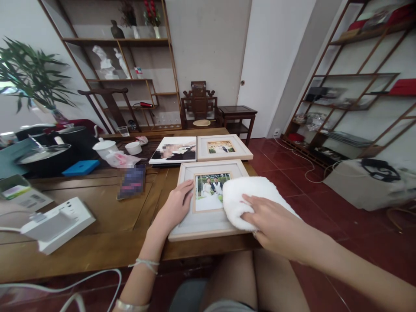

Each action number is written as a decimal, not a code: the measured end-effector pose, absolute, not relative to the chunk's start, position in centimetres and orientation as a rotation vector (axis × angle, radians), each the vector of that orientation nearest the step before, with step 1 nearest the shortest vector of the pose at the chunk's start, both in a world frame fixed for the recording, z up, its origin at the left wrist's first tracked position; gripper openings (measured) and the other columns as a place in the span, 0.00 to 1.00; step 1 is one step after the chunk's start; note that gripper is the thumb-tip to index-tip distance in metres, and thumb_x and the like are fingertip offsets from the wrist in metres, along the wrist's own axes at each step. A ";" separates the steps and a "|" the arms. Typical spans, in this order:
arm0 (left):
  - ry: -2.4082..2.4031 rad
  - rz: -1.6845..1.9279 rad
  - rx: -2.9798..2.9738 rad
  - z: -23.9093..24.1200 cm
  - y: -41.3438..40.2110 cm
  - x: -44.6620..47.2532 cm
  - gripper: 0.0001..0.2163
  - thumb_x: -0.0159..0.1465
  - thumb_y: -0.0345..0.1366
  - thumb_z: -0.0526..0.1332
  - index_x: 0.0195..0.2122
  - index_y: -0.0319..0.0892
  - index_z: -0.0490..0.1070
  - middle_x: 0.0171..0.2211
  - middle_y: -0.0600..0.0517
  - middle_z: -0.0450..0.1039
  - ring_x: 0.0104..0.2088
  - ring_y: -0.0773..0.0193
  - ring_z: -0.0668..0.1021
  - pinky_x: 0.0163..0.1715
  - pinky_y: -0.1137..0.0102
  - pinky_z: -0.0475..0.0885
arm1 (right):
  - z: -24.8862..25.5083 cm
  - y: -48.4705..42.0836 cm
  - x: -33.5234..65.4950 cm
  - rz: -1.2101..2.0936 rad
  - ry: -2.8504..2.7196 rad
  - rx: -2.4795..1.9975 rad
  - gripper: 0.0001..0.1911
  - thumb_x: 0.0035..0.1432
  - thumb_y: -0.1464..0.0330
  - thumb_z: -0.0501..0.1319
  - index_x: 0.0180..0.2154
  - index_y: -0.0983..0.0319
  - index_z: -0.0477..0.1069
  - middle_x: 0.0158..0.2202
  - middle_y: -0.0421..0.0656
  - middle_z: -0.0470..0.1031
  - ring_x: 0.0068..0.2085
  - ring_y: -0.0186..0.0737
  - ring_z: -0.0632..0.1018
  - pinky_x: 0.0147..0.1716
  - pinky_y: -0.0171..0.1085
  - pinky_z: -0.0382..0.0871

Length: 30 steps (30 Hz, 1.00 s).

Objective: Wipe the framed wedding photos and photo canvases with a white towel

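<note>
A light wooden picture frame (201, 236) with a wedding photo lies flat near the table's front edge. My left hand (177, 203) rests on its left side, fingers stretched out over the border. In my right hand (263, 216) is a white fluffy cloth (256, 188), pressed against the right side of the frame and covering that part. The cloth hangs past the frame's right edge. Behind it lie a second framed photo (224, 147) and, to its left, a white-edged photo panel (175, 150).
On the wooden table (113, 234) at left are a white power strip (65, 221), a phone-like dark object (131, 182), a blue box (80, 167), a black pot (45, 158) and a white teapot (105, 147). Shelves (354, 73) and a grey case (354, 184) stand right.
</note>
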<state>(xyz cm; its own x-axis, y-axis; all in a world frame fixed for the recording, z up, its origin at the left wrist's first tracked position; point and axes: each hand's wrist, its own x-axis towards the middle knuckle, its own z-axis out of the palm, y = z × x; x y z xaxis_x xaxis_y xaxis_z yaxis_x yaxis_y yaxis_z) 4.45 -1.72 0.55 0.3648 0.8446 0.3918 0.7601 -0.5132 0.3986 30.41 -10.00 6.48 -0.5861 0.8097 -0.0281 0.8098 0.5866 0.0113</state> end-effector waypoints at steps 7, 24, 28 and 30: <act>1.428 0.835 2.472 0.8 -1.9 4.3 0.18 0.64 0.35 0.50 0.48 0.33 0.72 0.54 0.39 0.69 0.55 0.54 0.70 0.56 0.58 0.64 | 4.6 -2.6 31.0 0.195 2.930 1.581 0.16 0.58 0.67 0.54 0.46 0.65 0.71 0.59 0.55 0.62 0.58 0.53 0.64 0.56 0.48 0.56; 1.472 0.897 2.440 0.4 -1.6 4.4 0.16 0.62 0.32 0.51 0.45 0.31 0.73 0.52 0.39 0.71 0.53 0.54 0.73 0.55 0.58 0.66 | 7.1 -7.1 30.3 -0.111 2.961 1.150 0.14 0.55 0.74 0.53 0.39 0.61 0.74 0.50 0.50 0.72 0.57 0.52 0.65 0.55 0.51 0.56; 1.465 0.891 2.446 0.3 -1.5 4.4 0.17 0.62 0.32 0.51 0.45 0.30 0.73 0.51 0.38 0.71 0.52 0.53 0.73 0.55 0.58 0.66 | 7.5 -10.0 29.1 -0.212 2.906 1.185 0.12 0.50 0.75 0.55 0.37 0.65 0.74 0.55 0.56 0.67 0.60 0.54 0.61 0.56 0.52 0.54; 1.457 0.887 2.454 0.4 -1.5 4.3 0.17 0.62 0.32 0.51 0.45 0.30 0.73 0.52 0.38 0.70 0.53 0.53 0.73 0.55 0.58 0.66 | 6.8 -10.1 28.3 -0.257 2.894 1.229 0.14 0.51 0.75 0.55 0.39 0.66 0.74 0.58 0.58 0.63 0.62 0.54 0.56 0.58 0.53 0.50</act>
